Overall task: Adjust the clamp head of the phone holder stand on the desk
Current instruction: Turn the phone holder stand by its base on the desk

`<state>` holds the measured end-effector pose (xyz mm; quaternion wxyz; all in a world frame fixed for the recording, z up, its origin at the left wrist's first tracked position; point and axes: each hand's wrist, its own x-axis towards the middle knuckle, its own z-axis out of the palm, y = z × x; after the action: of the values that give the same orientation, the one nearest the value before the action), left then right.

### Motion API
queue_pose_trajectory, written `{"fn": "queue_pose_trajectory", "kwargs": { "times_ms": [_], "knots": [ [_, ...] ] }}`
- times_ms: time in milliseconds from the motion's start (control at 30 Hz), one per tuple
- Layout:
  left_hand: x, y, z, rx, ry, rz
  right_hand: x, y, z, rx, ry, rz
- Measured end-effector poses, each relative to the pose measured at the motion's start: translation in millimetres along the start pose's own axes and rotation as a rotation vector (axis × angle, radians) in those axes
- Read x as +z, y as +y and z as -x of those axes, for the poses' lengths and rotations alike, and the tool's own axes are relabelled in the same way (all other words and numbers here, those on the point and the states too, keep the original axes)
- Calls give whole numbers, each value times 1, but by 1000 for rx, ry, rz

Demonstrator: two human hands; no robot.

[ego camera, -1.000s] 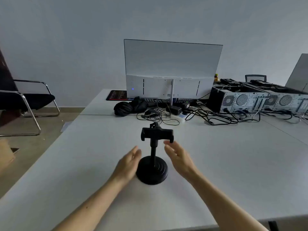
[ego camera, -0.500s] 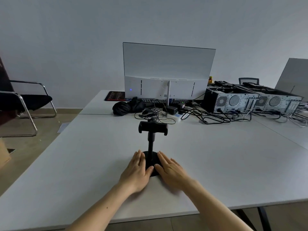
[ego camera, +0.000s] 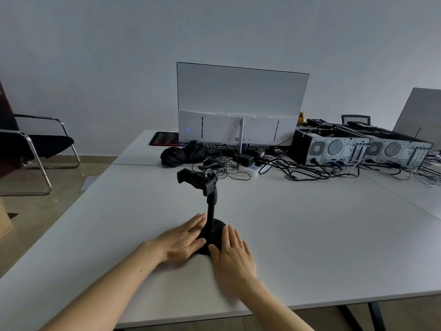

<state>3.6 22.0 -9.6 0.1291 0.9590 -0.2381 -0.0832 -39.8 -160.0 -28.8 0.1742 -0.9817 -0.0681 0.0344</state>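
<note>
Two bare hands lay flat on the round base (ego camera: 216, 231) of a black phone holder stand (ego camera: 211, 211) near the front of the white tabletop (ego camera: 310, 235), one on each side of its upright pole (ego camera: 211, 212). The left hand (ego camera: 182, 240) rested open, palm down, its fingers reaching almost to the foot of the pole and its thumb along the base's near edge. The right hand (ego camera: 232, 250), slightly blurred, was likewise spread flat over the base's right and near rim. Neither gripped anything; both only pressed or steadied the base.

The clamp head (ego camera: 196, 180), the part to be adjusted, sat at the top of the pole, above and beyond both hands and untouched. Its long axis ran roughly crosswise but looked turned and tilted, with most of its length hanging out to the left of the pole. That put it more nearly over the left hand than the right, though both were well below it.

A reach for the head would likely mean lifting one hand straight up the pole while the other held the base down. Behind the stand, well apart from it, stood a white monitor (ego camera: 241, 103) amid tangled cables (ego camera: 298, 170) and two computer cases (ego camera: 358, 149).
</note>
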Motion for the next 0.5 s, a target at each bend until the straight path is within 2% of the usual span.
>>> {"fn": "queue_pose_trajectory", "kwargs": {
  "times_ms": [67, 167, 300, 500],
  "knots": [
    [1, 2, 1, -19, 19, 8, -2, 2, -1, -9, -7, 5],
    [7, 12, 4, -126, 118, 159, -11, 9, -8, -61, -6, -33],
    [25, 38, 8, -293, 248, 316, -29, 23, -27, -221, -15, -38],
    [44, 59, 10, -400, 275, 208, -42, 29, -49, -345, -156, 30]
  ]
}}
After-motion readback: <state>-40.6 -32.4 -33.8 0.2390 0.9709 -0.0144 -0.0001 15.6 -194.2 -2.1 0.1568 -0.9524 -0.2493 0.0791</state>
